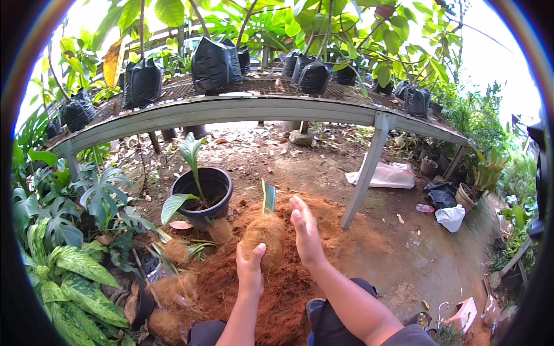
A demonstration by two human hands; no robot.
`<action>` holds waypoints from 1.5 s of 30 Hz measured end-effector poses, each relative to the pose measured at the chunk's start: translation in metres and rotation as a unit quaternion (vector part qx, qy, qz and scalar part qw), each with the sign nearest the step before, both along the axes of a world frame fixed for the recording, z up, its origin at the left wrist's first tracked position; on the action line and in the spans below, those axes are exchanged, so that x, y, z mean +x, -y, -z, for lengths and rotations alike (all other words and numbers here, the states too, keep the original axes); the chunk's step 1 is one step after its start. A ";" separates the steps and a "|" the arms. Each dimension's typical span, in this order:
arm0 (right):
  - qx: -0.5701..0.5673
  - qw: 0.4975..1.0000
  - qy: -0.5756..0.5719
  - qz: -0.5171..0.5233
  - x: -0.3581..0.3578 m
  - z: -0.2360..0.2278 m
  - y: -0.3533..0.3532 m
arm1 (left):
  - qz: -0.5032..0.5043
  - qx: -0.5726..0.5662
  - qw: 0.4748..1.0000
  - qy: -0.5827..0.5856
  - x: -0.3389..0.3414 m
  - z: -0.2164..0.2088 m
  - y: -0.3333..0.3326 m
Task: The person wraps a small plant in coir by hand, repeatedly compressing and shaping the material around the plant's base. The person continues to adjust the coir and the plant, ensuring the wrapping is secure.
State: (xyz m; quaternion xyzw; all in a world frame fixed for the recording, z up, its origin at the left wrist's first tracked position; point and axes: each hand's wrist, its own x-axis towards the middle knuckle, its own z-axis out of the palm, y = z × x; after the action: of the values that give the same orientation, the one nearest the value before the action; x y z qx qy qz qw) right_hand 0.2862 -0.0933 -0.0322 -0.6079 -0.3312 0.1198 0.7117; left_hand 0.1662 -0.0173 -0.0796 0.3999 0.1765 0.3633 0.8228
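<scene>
My left hand (250, 271) grips a ball wrapped in tan coconut fibre (269, 235) from its near left side, the thumb lying on top. A short striped green leaf (269, 197) stands up out of the ball's far end. My right hand (306, 233) is at the ball's right side, fingers stretched out and palm turned toward it; whether it touches the fibre I cannot tell. Below both hands spreads a heap of reddish-brown soil (285, 305). Left of the ball lie smaller fibre balls (176, 251) and loose coconut fibre (173, 291).
A black pot (210, 219) with a leafy plant stands beyond my left hand. Ahead is a raised bench (242, 109) bearing black plant bags (216, 63); its leg (369, 167) comes down to the right. White plastic sacks (388, 175) lie behind it. Variegated plants (81, 268) crowd the left.
</scene>
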 end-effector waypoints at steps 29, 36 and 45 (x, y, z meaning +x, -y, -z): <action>0.045 0.960 -0.218 -0.168 -0.061 0.032 -0.049 | -0.123 -0.125 0.977 -0.123 -0.060 0.017 -0.028; -0.071 0.936 -0.275 -0.208 -0.080 0.032 -0.062 | -0.189 0.598 0.708 -0.323 -0.088 -0.008 -0.029; -0.095 0.913 -0.286 -0.276 -0.092 0.034 -0.057 | -0.018 0.413 0.882 -0.226 -0.111 -0.012 -0.046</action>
State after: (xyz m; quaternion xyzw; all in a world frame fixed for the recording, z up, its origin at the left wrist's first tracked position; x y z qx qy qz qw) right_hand 0.1947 -0.0361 -0.0657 -0.4969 -0.2553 0.5104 0.6537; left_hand 0.0555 0.0290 -0.0679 0.7715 0.1983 0.3177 0.5144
